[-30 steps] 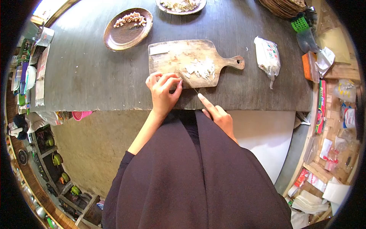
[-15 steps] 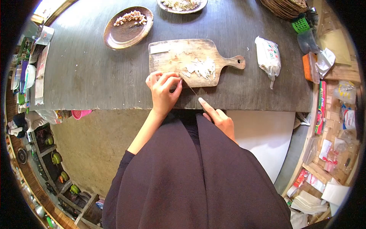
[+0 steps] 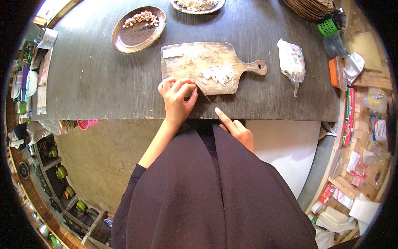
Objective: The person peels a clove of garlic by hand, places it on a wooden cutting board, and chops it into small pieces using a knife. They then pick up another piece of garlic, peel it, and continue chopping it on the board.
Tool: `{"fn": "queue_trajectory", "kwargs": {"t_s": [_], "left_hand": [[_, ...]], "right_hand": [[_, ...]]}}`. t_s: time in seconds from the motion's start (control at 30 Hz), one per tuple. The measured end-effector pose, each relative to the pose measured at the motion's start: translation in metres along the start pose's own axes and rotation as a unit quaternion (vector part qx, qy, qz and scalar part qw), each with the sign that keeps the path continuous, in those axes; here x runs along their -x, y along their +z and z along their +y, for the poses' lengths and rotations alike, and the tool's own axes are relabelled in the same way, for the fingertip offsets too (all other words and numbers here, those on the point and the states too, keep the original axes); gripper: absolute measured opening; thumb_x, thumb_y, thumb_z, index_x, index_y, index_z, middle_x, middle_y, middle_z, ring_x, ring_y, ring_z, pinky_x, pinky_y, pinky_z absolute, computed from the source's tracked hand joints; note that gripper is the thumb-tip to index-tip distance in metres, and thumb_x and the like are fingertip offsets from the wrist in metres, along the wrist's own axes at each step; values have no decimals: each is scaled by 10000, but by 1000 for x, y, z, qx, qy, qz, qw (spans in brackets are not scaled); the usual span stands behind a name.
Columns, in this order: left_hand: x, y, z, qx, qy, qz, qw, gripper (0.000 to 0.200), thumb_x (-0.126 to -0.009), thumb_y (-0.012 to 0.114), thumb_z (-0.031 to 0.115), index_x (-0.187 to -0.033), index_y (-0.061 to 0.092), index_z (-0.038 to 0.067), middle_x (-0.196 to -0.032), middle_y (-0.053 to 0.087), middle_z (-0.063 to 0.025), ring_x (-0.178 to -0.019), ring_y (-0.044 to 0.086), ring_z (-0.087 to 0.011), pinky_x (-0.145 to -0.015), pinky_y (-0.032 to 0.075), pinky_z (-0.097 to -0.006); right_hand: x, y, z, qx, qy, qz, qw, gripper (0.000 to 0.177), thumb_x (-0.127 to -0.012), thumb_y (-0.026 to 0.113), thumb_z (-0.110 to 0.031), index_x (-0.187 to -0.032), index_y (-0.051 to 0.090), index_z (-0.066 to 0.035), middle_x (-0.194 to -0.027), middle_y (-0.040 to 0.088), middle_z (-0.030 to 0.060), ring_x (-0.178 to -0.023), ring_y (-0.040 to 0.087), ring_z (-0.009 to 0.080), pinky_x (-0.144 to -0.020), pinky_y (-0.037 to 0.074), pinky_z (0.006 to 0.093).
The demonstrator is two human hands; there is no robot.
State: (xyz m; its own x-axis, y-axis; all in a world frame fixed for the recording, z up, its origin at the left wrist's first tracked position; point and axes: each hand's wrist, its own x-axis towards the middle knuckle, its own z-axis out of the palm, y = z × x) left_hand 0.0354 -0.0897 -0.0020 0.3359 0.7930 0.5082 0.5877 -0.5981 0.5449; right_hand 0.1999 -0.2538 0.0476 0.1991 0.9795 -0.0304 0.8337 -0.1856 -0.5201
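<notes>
A wooden cutting board (image 3: 199, 62) lies near the table's front edge, its handle pointing right. Small chopped white pieces (image 3: 219, 74) are heaped on its right half. At the board's front left corner my left hand (image 3: 178, 97) is closed, fingertips bent down, and what they pinch is hidden. My right hand (image 3: 238, 132) grips a knife (image 3: 205, 95), index finger stretched along it and the handle out of sight in the palm. The thin blade slants up and left, its tip beside my left fingertips. A flat white piece (image 3: 173, 52) rests on the board's back left corner.
Behind the board stand a brown plate (image 3: 137, 43) with small diced pieces and a second plate (image 3: 199, 12) holding pale shreds. To the right lies a white plastic packet (image 3: 291, 62). An orange box (image 3: 338, 74) and a green basket (image 3: 327, 27) sit along the right edge.
My right hand and the knife have shifted very slightly left. My left hand stays at the board's corner, and the white pieces look the same.
</notes>
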Motion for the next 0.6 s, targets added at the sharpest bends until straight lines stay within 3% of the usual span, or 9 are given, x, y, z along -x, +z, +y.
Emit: {"fn": "queue_trajectory", "kwargs": {"t_s": [0.03,0.6], "left_hand": [[0,-1,0,1,0,-1,1000,128,-770,809,141,-866,726,158,-1028,725,61,-1074,568,-270,-1015,337,-453],[1,-3,3,-12,1,-1,1000,175,-740,831,98,-878,733,136,-1008,701,-3,-1103,565,-296,-1014,365,-441]], "right_hand": [[0,2,0,8,-9,10,1000,558,-981,682,-302,-1502,523,-426,-723,504,74,-565,633,288,-553,540,439],[1,0,-2,-14,-3,11,1000,537,-983,679,-290,-1490,546,-406,-719,515,89,-586,634,301,-563,526,440]]}}
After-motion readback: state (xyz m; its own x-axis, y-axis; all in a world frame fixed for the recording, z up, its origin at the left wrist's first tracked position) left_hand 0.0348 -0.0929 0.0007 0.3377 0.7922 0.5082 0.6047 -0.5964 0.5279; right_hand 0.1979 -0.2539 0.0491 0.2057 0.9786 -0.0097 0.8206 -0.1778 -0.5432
